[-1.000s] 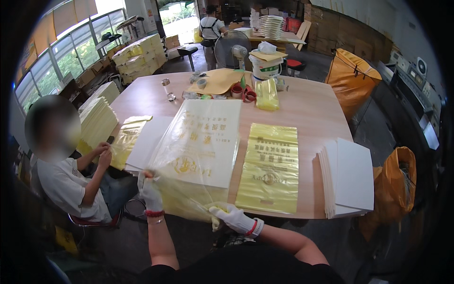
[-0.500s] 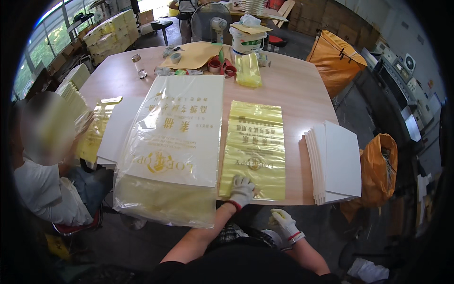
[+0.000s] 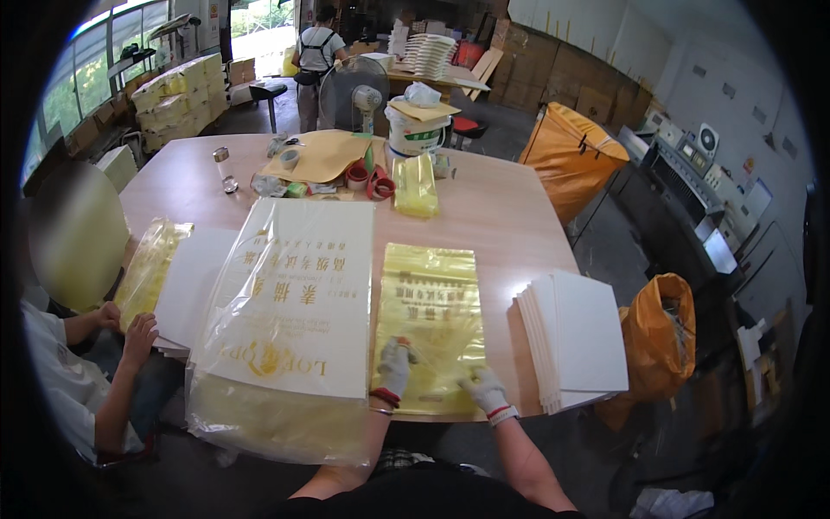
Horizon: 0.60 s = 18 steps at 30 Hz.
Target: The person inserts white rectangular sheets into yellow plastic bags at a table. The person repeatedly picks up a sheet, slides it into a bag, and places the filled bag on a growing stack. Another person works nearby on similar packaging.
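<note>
Daylight shows in the windows (image 3: 85, 76) at far left and a bright doorway (image 3: 261, 39) beyond the pale wooden tabletop (image 3: 506, 216). A black stool (image 3: 268, 92) stands on the grey floor (image 3: 506, 145); brown panels (image 3: 553, 73) line the far side, and a white wall (image 3: 722, 86) rises at right.

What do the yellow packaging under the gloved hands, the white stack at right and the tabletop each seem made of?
Yellow packaging: likely thin, glossy plastic film, given its bright highlights and creases.
White stack: matte paper or thin card; plain faces and layered edges fit both.
Tabletop: smooth, faintly shiny wood or laminate; the pale wood tone leaves it open.
</note>
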Motion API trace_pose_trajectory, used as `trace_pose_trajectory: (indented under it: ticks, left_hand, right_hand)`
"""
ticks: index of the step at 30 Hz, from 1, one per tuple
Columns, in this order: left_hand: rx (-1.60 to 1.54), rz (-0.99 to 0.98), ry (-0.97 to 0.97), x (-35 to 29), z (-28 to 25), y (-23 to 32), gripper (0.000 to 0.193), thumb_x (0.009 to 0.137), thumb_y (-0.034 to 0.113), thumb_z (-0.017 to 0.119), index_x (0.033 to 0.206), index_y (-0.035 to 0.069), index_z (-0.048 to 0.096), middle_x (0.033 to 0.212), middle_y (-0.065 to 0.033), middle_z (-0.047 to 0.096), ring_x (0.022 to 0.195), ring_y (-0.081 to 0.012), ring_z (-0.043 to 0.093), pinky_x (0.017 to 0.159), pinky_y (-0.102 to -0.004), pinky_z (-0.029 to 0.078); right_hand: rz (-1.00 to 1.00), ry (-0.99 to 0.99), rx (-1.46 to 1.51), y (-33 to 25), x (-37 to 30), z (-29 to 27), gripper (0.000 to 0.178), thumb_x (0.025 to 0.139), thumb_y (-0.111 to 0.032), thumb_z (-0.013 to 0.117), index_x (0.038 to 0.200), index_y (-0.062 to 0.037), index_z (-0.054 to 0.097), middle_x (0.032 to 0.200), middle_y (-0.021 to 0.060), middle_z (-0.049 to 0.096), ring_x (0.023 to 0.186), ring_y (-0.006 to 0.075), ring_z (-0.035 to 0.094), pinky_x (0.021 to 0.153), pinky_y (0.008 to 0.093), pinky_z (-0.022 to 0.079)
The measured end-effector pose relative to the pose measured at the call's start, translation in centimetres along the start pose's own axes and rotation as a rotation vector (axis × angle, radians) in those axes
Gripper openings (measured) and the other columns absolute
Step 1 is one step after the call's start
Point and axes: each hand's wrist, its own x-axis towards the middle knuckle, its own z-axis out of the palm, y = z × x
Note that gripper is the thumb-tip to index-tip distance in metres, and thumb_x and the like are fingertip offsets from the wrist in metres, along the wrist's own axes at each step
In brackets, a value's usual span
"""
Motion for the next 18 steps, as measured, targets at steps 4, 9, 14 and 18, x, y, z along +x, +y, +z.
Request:
trace_pose_trajectory:
  ticks: [4, 9, 14, 18]
  left_hand:
    - [0.183, -0.089, -0.006, 1.8, 2.7, 2.9, 0.014, 0.088, 0.014, 0.047, 0.091, 0.002, 0.052, 0.076, -0.004, 0.061, 0.065, -0.0096, 0.051, 0.059, -0.0234, 0.043]
    - [0.172, -0.045, -0.348, -1.8, 7.6, 8.8, 0.026, 0.084, 0.008, 0.051, 0.108, 0.0, 0.051, 0.089, -0.0082, 0.064, 0.076, -0.0114, 0.057, 0.066, -0.0227, 0.045]
    - [0.54, 0.132, -0.442, -3.8, 9.8, 11.7, 0.04, 0.078, 0.005, 0.054, 0.117, -0.001, 0.046, 0.084, -0.0133, 0.063, 0.076, -0.0205, 0.06, 0.069, -0.0294, 0.047]
    - [0.923, 0.685, -0.256, -5.5, 7.7, 10.4, 0.043, 0.072, 0.009, 0.063, 0.112, 0.001, 0.047, 0.103, -0.0197, 0.055, 0.082, -0.0338, 0.057, 0.07, -0.0377, 0.048]
  right_hand:
    - [-0.556, 0.526, -0.194, -0.8, -1.9, -1.9, 0.017, 0.074, -0.016, 0.063, 0.083, -0.0027, 0.059, 0.09, 0.0174, 0.058, 0.085, 0.0307, 0.057, 0.075, 0.0381, 0.046]
    - [-0.179, 0.039, -0.163, -2.9, 3.8, 4.3, 0.033, 0.076, -0.013, 0.057, 0.107, -0.0038, 0.053, 0.097, 0.0167, 0.057, 0.093, 0.0361, 0.054, 0.08, 0.0386, 0.045]
    - [-0.578, -0.084, -0.226, 4.6, 4.4, 5.4, 0.039, 0.077, -0.018, 0.059, 0.114, -0.0056, 0.051, 0.101, 0.0164, 0.058, 0.098, 0.0289, 0.055, 0.082, 0.0344, 0.044]
    - [-0.403, -0.198, 0.132, 3.0, -4.0, -10.2, 0.049, 0.078, -0.029, 0.061, 0.117, -0.0029, 0.047, 0.107, 0.0161, 0.056, 0.103, 0.0274, 0.051, 0.089, 0.0364, 0.04]
